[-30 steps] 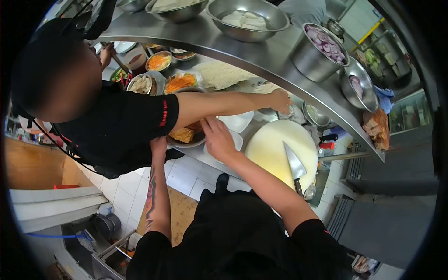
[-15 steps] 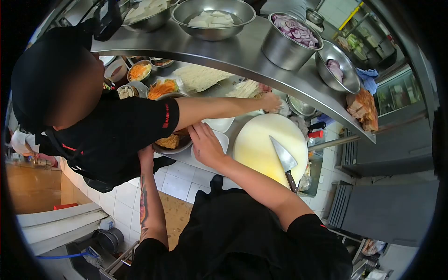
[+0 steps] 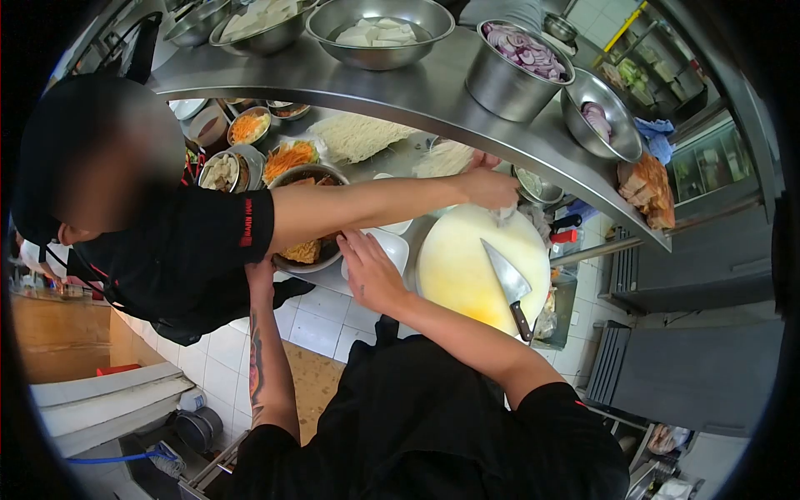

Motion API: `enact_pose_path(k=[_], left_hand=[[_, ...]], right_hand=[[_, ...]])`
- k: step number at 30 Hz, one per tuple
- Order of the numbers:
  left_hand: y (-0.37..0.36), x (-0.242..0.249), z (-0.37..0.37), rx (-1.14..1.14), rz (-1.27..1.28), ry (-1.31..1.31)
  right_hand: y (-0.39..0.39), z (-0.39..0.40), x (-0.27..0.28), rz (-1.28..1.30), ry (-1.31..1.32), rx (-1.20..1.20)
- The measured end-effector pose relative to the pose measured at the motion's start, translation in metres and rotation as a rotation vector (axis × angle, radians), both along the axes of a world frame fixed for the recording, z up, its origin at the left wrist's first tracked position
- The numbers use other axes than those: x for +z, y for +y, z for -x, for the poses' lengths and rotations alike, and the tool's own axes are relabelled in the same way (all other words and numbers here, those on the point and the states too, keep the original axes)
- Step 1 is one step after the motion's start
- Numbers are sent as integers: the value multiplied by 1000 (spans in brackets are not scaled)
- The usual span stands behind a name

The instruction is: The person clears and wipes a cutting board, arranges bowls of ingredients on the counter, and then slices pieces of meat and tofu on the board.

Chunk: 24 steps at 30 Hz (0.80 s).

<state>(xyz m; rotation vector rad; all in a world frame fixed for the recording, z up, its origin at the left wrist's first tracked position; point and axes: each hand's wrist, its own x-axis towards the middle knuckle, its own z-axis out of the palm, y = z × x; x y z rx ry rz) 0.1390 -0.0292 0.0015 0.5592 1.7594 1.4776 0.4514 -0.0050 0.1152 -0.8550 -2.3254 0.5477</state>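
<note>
A metal bowl (image 3: 332, 260) with brown fried pieces (image 3: 302, 252) and dark food stands at the counter's front edge. My left hand (image 3: 261, 279) is at the bowl's left side, its fingers mostly hidden by the bowl and a co-worker's sleeve. On the right, my right hand (image 3: 371, 265) lies with stretched fingers, the tips at the bowl's rim and over a white tray (image 3: 392, 247). A co-worker's arm (image 3: 367, 208) reaches across above the bowl. That person's hand (image 3: 490, 188) is over the far edge of the cutting board, with thin clear plastic beneath it.
A knife (image 3: 507, 275) lies on the round cutting board (image 3: 454, 287), handle over the edge. Above the counter, a steel shelf (image 3: 333, 87) carries bowls and a pot of sliced onion (image 3: 523, 52). White noodles (image 3: 358, 137) and shredded carrot (image 3: 290, 158) lie behind the bowl. The co-worker (image 3: 158, 258) stands close at left.
The co-worker has leaned back to the left and the reaching arm has come nearer, with plastic now over the board. More of the bowl shows. My hands have barely moved.
</note>
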Motion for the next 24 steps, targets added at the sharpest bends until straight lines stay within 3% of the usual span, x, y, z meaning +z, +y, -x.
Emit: enact_pose_path(k=[9, 11, 14, 17, 24], left_hand=[[-1, -30, 13, 54, 9, -64], [-4, -36, 18, 14, -14, -13], [-6, -6, -4, 101, -12, -54], [-11, 4, -10, 41, 2, -74], [-24, 24, -30, 33, -46, -105]], right_hand=[[3, -41, -12, -3, -2, -194], [-5, -45, -12, -13, 53, -129], [-18, -46, -10, -21, 100, 30], [-28, -47, -1, -25, 129, 137], [-34, -46, -7, -25, 137, 168]])
